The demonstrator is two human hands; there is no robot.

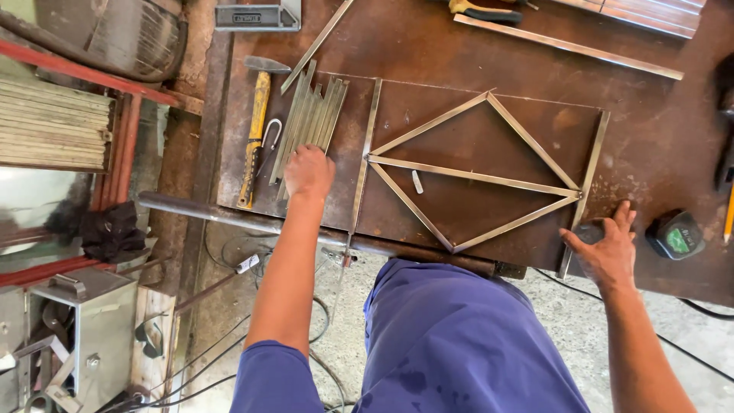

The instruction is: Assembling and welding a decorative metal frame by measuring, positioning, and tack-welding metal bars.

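Diamond frame (474, 172) of flat steel strips is laid out on the rusty tabletop (657, 130), nothing visibly welded yet. Left hand (309, 172) curls over the spare strip bundle (310, 122); right hand (608, 246), fingers spread, rests flat by the side bar (589, 180).

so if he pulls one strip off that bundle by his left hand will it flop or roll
Probably neither: the strips look like thin flat metal, so likely stiff and unlikely to roll. One may slide easily on the plate. The left hand rests at their near ends.

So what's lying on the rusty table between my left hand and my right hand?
In the head view, a diamond-shaped frame of thin metal bars lies between the left hand and right hand.
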